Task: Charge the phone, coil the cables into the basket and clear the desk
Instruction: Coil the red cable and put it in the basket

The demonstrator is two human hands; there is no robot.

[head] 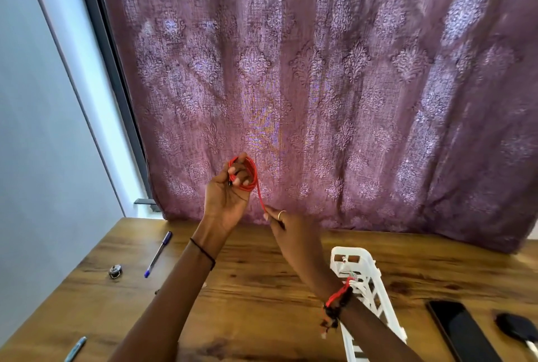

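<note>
Left hand [225, 196] raised above the table [262, 289], fingers curled through the red cable coil [252, 171], clamping the loops so they keep their shape. Right hand [288, 229] pinches the loose tail just below, holding it taut, likely to feed another turn. White basket [349, 250] stands near right under the right wrist, handy for the drop. Phone [463, 332] lies right of it, no cable seen at it. Blue pen [158, 254] left.

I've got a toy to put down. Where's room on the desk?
Bare desk between the blue pen and the white basket, and behind the phone up to the curtain. Crowded front right: phone beside a black object.
</note>
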